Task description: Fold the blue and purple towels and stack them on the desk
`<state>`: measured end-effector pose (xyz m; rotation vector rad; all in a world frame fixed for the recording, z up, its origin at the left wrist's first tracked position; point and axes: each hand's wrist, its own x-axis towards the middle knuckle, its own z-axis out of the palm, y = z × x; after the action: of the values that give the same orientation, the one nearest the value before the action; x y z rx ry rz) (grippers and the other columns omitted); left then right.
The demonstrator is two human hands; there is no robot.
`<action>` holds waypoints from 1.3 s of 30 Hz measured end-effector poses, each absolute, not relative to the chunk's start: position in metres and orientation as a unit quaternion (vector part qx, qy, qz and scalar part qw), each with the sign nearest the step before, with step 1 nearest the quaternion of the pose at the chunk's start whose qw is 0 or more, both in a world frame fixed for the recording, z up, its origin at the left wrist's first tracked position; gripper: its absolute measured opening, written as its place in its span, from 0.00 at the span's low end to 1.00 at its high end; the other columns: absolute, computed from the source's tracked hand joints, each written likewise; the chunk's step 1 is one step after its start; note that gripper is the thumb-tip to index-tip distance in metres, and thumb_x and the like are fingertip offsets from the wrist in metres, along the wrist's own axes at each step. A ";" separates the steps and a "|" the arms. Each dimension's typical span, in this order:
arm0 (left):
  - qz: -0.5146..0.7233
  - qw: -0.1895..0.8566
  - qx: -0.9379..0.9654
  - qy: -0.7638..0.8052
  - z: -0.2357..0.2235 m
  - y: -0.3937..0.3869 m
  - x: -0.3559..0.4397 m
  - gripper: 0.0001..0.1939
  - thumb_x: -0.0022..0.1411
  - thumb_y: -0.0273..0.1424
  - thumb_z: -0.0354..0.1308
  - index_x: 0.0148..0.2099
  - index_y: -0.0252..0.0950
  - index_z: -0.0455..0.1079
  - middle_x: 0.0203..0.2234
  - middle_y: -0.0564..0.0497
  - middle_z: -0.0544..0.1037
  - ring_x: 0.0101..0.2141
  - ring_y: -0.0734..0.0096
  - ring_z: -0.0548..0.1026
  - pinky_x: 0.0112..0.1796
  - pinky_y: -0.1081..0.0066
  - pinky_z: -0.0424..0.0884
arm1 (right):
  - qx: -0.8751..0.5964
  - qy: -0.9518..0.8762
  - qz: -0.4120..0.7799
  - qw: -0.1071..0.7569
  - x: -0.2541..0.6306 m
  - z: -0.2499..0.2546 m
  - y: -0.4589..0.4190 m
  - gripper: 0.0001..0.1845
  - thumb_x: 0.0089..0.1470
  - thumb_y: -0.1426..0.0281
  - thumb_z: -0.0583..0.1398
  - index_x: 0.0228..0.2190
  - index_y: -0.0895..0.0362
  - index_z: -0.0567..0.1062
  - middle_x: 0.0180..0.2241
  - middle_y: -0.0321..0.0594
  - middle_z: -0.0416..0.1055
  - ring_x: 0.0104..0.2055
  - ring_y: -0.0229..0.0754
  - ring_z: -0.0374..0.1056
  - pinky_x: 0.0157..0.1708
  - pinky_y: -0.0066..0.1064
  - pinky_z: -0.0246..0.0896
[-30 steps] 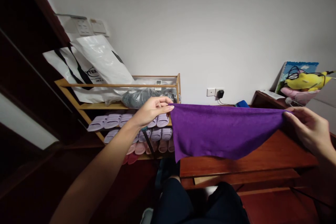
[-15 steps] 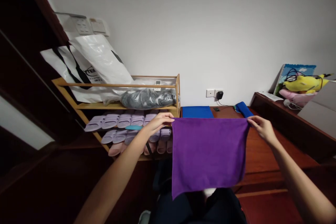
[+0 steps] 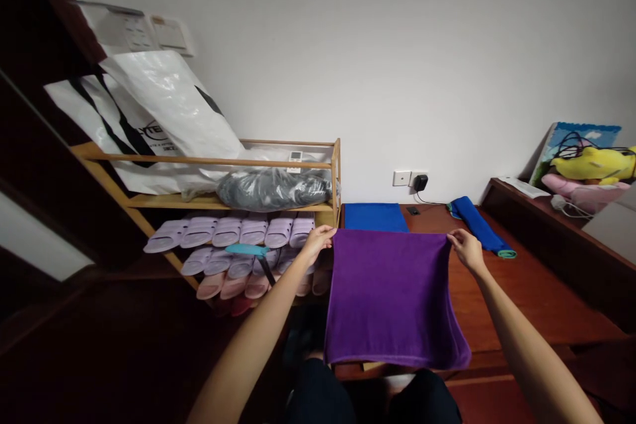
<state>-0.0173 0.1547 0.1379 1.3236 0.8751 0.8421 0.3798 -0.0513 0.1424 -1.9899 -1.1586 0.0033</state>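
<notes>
A purple cloth (image 3: 392, 298) lies spread over the near left part of a dark red wooden table (image 3: 527, 298), its near edge hanging at the table's front. My left hand (image 3: 318, 242) pinches its far left corner. My right hand (image 3: 464, 248) pinches its far right corner. Just beyond the purple cloth lies a folded blue cloth (image 3: 375, 217). A rolled blue cloth with a green end (image 3: 479, 232) lies to the right of it.
A wooden shoe rack (image 3: 238, 212) with several pale slippers and a grey bag stands left of the table. White plastic bags (image 3: 149, 119) lean on its top. A wall socket with a plug (image 3: 410, 179) sits behind. A yellow plush toy (image 3: 591, 162) rests on a raised ledge at right.
The cloth was held stretched wide in the air; my hands came closer together and lowered it, and it now lies on the table with both far corners still pinched.
</notes>
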 end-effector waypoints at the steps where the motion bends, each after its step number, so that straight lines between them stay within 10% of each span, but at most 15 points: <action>1: 0.366 0.618 0.576 0.391 0.133 0.158 -0.015 0.21 0.44 0.46 0.68 0.31 0.36 0.67 0.24 0.55 0.74 0.23 0.77 0.72 0.27 0.76 0.65 | -0.793 -0.459 0.005 0.401 0.382 0.137 -0.047 0.21 0.47 0.50 0.53 0.29 0.55 0.73 0.27 0.43 0.76 0.28 0.45 0.71 0.30 0.33 0.62; 10: 0.301 0.555 0.601 0.490 0.093 0.192 0.007 0.16 0.65 0.36 0.55 0.52 0.35 0.65 0.46 0.46 0.71 0.41 0.65 0.73 0.40 0.59 0.72 | -0.811 -0.469 0.015 0.348 0.398 0.100 -0.007 0.20 0.49 0.52 0.52 0.29 0.53 0.73 0.30 0.41 0.76 0.32 0.44 0.71 0.31 0.32 0.61; 25: 0.275 0.263 0.771 0.511 0.073 0.172 0.039 0.11 0.64 0.31 0.50 0.46 0.42 0.71 0.44 0.43 0.75 0.52 0.54 0.67 0.47 0.59 0.62 | -0.860 -0.447 0.004 0.246 0.364 0.058 0.039 0.21 0.56 0.62 0.47 0.42 0.55 0.74 0.40 0.51 0.74 0.41 0.50 0.70 0.37 0.40 0.62; 31: 0.193 0.181 0.886 0.380 0.052 0.125 0.085 0.25 0.65 0.34 0.46 0.63 0.43 0.57 0.63 0.46 0.58 0.62 0.59 0.52 0.59 0.56 0.50 | -0.769 -0.601 0.027 0.216 0.275 0.026 0.065 0.29 0.56 0.53 0.49 0.58 0.44 0.60 0.61 0.36 0.57 0.62 0.45 0.53 0.56 0.41 0.52; 39: 0.133 0.083 0.895 0.417 0.022 0.132 0.061 0.28 0.67 0.44 0.40 0.66 0.43 0.50 0.65 0.47 0.48 0.64 0.59 0.45 0.60 0.50 0.44 | -0.815 -0.558 0.027 0.155 0.328 -0.006 0.017 0.36 0.57 0.48 0.41 0.62 0.50 0.52 0.66 0.42 0.43 0.67 0.46 0.37 0.61 0.51 0.39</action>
<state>0.0605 0.1324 0.0225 2.6733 1.2461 0.3968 0.3280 0.0171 -0.0060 -2.3337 -1.6000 0.0784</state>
